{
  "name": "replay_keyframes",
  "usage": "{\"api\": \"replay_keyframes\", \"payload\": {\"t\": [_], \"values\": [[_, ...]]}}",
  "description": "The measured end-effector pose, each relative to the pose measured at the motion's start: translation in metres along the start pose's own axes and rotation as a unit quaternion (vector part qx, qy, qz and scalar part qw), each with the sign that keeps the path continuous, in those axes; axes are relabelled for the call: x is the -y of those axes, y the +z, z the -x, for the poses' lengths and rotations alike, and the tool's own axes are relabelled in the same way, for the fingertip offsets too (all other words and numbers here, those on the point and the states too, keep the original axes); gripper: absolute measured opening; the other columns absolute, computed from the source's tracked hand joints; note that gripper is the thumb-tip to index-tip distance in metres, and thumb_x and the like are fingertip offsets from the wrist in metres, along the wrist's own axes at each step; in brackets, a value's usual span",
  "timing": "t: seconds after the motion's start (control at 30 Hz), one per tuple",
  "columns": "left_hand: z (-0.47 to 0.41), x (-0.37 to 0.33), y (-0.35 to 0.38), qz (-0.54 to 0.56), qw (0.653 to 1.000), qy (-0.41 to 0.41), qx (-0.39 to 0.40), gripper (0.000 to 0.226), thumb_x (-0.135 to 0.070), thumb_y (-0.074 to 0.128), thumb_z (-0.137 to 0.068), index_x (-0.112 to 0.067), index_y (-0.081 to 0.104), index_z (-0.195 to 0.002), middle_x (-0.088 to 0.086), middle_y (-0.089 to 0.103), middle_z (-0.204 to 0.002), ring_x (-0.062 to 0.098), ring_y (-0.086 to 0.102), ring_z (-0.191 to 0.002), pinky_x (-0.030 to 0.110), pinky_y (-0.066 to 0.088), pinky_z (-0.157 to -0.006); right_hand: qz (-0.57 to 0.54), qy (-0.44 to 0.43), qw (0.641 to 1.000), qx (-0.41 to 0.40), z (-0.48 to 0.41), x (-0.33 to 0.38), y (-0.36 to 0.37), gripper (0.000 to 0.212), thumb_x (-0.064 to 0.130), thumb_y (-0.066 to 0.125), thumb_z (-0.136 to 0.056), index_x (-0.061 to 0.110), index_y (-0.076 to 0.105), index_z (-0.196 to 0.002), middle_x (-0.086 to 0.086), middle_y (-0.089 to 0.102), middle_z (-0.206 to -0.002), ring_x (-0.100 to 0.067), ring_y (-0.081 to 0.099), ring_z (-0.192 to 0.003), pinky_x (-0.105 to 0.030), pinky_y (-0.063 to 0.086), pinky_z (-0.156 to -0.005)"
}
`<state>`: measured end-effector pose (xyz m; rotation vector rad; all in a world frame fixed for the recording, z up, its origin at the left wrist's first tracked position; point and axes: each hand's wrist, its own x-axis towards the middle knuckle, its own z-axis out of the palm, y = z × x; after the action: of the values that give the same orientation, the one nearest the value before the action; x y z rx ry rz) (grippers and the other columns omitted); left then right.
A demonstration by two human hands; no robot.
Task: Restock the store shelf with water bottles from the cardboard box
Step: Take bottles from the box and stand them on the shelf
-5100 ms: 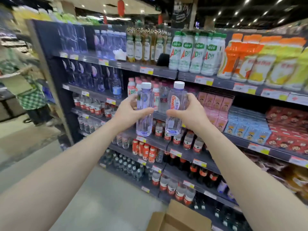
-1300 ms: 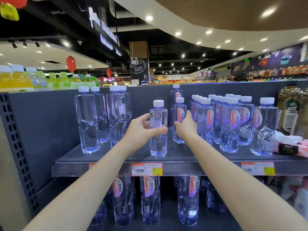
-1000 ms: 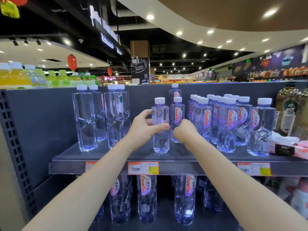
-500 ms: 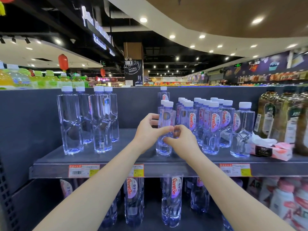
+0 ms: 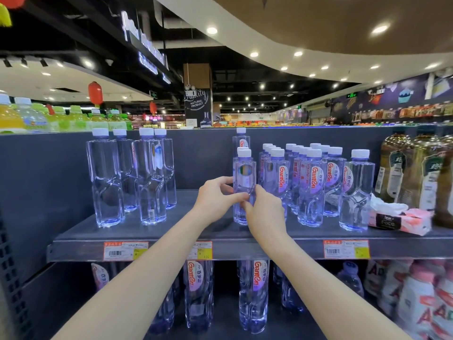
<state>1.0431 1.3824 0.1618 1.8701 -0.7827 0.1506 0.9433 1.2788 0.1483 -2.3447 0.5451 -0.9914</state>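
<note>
A clear water bottle (image 5: 244,171) with a white cap stands upright on the top grey shelf (image 5: 171,230), just left of a block of several Ganten water bottles (image 5: 310,182). My left hand (image 5: 215,198) grips its lower half from the left, thumb across the front. From the right, my right hand (image 5: 263,212) holds the same bottle low down, fingers curled at its waist. Another bottle stands right behind it, and a taller one (image 5: 241,142) further back. The cardboard box is out of view.
Several taller clear bottles (image 5: 130,177) stand at the shelf's left, with bare shelf between them and my hands. A tissue pack (image 5: 399,217) and dark tea bottles (image 5: 414,173) are at the right. Price tags (image 5: 125,250) line the shelf edge; more bottles stand below.
Both hands carried bottles up to the top shelf. The left hand slid its bottle right, next to the Ganten block, and the right hand left its own bottle and closed on the same one.
</note>
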Motion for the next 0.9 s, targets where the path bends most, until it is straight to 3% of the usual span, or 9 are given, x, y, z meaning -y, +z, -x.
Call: {"api": "replay_keyframes", "payload": {"t": [0.3,0.43,0.57,0.73,0.9], "values": [[0.003,-0.004,0.002,0.013,1.000,-0.009,0.002,0.050,-0.039,0.087,-0.084,-0.034,0.072,-0.132,-0.007,0.078,-0.105,0.013,0.072,-0.105,0.039,0.065,-0.085,0.001,-0.003,1.000,0.013,-0.001,0.001,-0.001,0.026,0.029,0.062,-0.100,0.013,0.056,-0.119,-0.011,0.069,-0.104,-0.035,0.067,-0.097,-0.049,0.057,-0.083],[0.007,-0.008,0.003,-0.044,0.999,-0.003,-0.003,0.054,-0.043,0.083,-0.087,-0.028,0.067,-0.137,-0.008,0.076,-0.108,0.012,0.069,-0.106,0.023,0.049,-0.080,-0.020,0.000,0.999,0.032,-0.001,-0.002,-0.008,0.038,0.028,0.063,-0.100,0.010,0.055,-0.133,-0.012,0.069,-0.111,-0.031,0.067,-0.101,-0.045,0.057,-0.083],[0.018,-0.014,-0.002,-0.095,0.995,-0.011,-0.018,0.066,-0.048,0.077,-0.091,-0.021,0.056,-0.148,-0.001,0.069,-0.127,0.017,0.063,-0.114,0.028,0.044,-0.092,-0.019,0.015,0.996,0.081,-0.005,-0.006,-0.019,0.038,0.024,0.063,-0.100,0.008,0.056,-0.134,-0.011,0.066,-0.115,-0.026,0.064,-0.095,-0.037,0.054,-0.078],[0.047,-0.008,-0.012,-0.231,0.973,0.009,-0.009,0.067,-0.052,0.070,-0.095,-0.020,0.051,-0.151,0.002,0.062,-0.138,0.021,0.060,-0.127,0.041,0.050,-0.107,0.046,-0.008,0.993,0.109,-0.008,-0.009,-0.029,0.022,0.006,0.052,-0.093,0.006,0.064,-0.113,-0.017,0.067,-0.112,-0.035,0.063,-0.098,-0.036,0.052,-0.074],[0.083,-0.018,-0.018,-0.294,0.955,0.018,-0.017,0.057,-0.043,0.059,-0.100,-0.019,0.051,-0.151,0.003,0.058,-0.147,0.021,0.055,-0.137,0.045,0.047,-0.111,0.039,-0.071,0.988,0.135,0.013,-0.011,-0.038,0.050,0.008,0.052,-0.091,0.020,0.060,-0.139,-0.011,0.067,-0.129,-0.033,0.062,-0.118,-0.044,0.054,-0.097]]}}
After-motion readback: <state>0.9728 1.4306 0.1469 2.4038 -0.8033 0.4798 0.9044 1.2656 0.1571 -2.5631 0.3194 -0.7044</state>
